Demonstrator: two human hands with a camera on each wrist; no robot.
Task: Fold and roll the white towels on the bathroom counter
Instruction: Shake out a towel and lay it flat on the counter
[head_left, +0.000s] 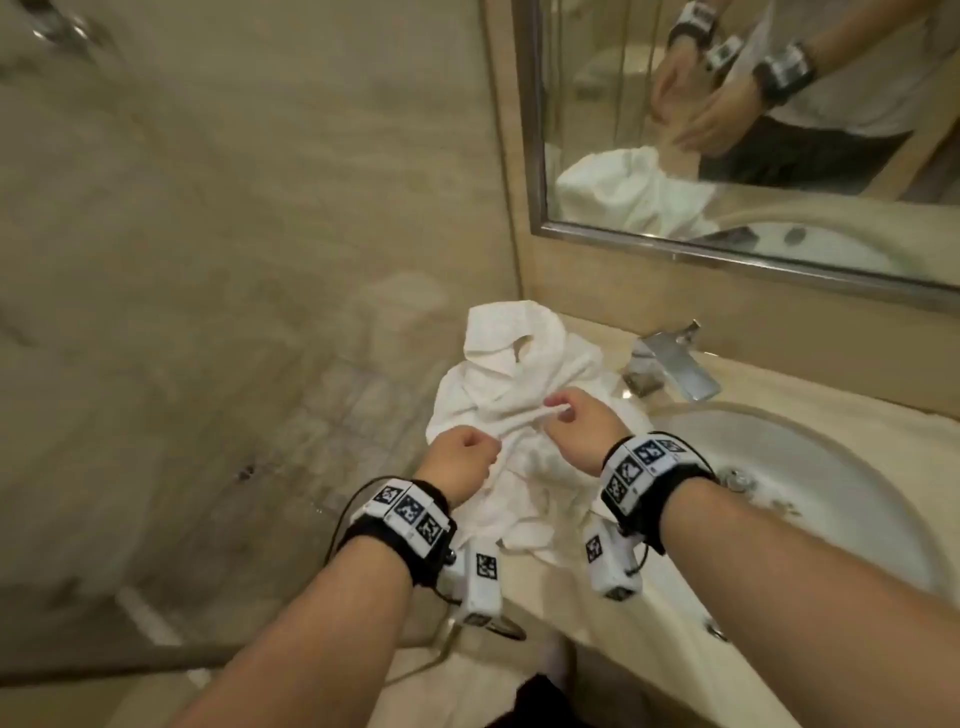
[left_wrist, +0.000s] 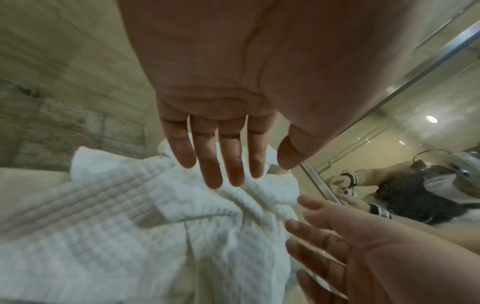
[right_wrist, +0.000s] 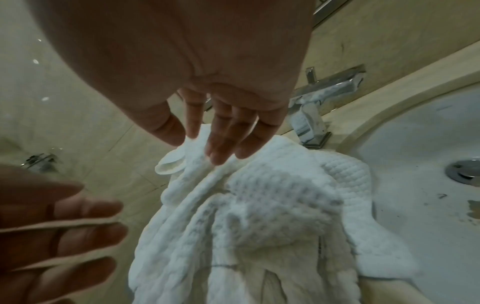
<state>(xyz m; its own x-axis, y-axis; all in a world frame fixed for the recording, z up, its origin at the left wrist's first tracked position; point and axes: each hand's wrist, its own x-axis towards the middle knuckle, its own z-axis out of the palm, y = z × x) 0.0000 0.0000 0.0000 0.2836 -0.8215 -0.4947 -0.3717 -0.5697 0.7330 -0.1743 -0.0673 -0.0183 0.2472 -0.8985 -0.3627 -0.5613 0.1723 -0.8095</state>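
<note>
A crumpled white waffle-weave towel (head_left: 498, 384) lies in a heap on the beige counter (head_left: 550, 592), left of the sink; it also fills the left wrist view (left_wrist: 116, 226) and the right wrist view (right_wrist: 259, 205). My left hand (head_left: 465, 457) reaches down onto its near left edge, with straight fingers (left_wrist: 231, 164) touching the cloth. My right hand (head_left: 566, 421) is over the middle of the heap, and its thumb and forefinger (right_wrist: 193, 131) pinch a fold. A ridge of cloth runs between the two hands. Whether the heap is one towel or more is hidden.
The white sink basin (head_left: 810, 499) with its drain (right_wrist: 465, 172) lies right of the towel, and one corner hangs over its rim. A chrome faucet (head_left: 675, 364) stands behind it. A framed mirror (head_left: 727, 156) hangs above. A glass shower wall (head_left: 208, 312) bounds the left.
</note>
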